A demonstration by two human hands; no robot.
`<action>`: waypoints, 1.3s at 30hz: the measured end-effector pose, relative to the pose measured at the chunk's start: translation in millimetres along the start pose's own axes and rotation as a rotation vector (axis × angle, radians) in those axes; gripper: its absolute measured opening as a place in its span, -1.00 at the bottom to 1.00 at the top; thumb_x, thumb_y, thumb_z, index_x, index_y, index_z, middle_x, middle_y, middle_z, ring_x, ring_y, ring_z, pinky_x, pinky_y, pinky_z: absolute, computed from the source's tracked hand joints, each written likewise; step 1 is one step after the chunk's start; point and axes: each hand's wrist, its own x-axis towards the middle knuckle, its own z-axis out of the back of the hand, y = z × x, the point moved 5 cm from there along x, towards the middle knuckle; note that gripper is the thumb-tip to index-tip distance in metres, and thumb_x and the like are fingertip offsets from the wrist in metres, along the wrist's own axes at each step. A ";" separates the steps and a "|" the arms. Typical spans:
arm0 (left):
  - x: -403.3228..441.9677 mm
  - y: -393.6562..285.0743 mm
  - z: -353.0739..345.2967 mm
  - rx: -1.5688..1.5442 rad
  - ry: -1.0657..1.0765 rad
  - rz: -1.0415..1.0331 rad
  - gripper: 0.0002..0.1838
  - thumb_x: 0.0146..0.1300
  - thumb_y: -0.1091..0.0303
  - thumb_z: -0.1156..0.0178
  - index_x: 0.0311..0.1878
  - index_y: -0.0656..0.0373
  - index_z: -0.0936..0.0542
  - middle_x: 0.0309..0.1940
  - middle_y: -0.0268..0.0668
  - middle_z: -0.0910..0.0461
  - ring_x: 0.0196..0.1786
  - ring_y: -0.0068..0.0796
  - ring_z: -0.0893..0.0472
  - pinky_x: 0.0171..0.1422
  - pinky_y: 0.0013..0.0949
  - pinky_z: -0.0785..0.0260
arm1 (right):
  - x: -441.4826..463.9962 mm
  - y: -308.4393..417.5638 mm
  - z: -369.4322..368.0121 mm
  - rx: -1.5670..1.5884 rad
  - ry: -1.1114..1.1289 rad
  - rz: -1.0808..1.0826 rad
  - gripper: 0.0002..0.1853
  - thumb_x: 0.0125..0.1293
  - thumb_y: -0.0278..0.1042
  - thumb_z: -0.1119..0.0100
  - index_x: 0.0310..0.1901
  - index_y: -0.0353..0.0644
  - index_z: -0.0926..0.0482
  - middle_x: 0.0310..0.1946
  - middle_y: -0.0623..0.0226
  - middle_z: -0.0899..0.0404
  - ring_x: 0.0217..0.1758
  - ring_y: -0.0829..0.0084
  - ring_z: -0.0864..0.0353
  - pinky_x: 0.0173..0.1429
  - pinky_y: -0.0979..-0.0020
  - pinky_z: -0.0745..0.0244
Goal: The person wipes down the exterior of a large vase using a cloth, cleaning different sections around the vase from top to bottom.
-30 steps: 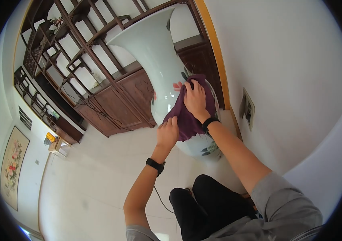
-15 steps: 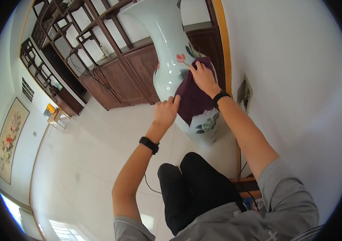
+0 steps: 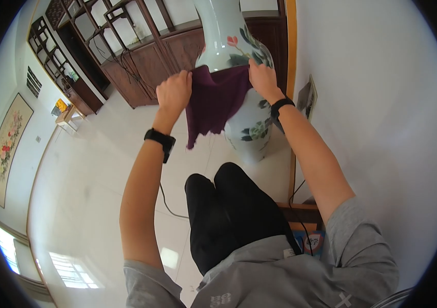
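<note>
Pale floor point(image 3: 90, 195) spreads out below you, with a white wall point(image 3: 372, 102) on the right and a dark wooden cabinet point(image 3: 141, 77) on the far side. Your left hand point(image 3: 174, 92) has its fingers curled tight around the upper left corner of the purple cloth point(image 3: 216, 100). Your right hand point(image 3: 263, 79) pinches the upper right corner. Between them the top edge runs across, slightly slack, and the rest hangs down, its ragged lower edge lowest at the left. Behind the cloth stands the tall vase point(image 3: 246, 113), upright on the floor, its mouth out of view; whether the cloth touches it, you cannot tell from here. A red flower point(image 3: 232, 40) shows above the cloth, and green leaves point(image 3: 255, 132) below.

You seem to be at the step of holding the cloth spread between both hands. From this hold, a next move would likely call for a firm grip on both corners and a light touch near the vase. Farther left, a painting point(image 3: 7, 149) hangs beyond a small stool point(image 3: 68, 118).
</note>
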 end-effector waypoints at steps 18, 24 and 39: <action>28.0 6.7 19.5 -1.043 0.060 0.473 -0.61 0.30 0.64 0.18 0.16 0.45 -0.45 -0.17 -0.02 -0.73 -0.26 -0.23 -0.80 -0.19 -0.31 -0.69 | 23.5 14.6 98.9 0.902 -0.242 -0.277 -0.81 0.59 -0.41 0.05 -0.02 -0.30 -0.55 -0.53 0.11 -0.70 -0.56 0.31 -0.73 -0.44 0.24 -0.61; 49.4 2.2 -24.2 -0.598 -0.349 0.138 -0.74 0.31 0.58 -0.03 0.06 0.31 -0.49 -0.23 0.15 -0.67 -0.18 0.16 -0.72 -0.03 -0.04 -0.59 | 68.5 -8.1 31.5 0.690 -0.503 -0.080 -0.81 0.38 -0.39 -0.14 -0.01 -0.17 -0.58 -0.34 0.05 -0.73 -0.13 -0.11 -0.72 -0.05 -0.01 -0.61; 55.4 -31.4 -178.6 -0.518 -0.289 -0.143 -0.42 0.43 0.31 -0.13 0.43 0.42 -0.34 -0.08 0.04 -0.47 0.02 0.07 -0.46 0.19 -0.03 -0.35 | 47.8 1.9 -50.7 0.258 -0.457 0.246 -0.45 0.35 -0.28 -0.21 0.35 -0.24 -0.45 -0.24 0.09 -0.66 -0.20 0.08 -0.66 -0.02 0.18 -0.55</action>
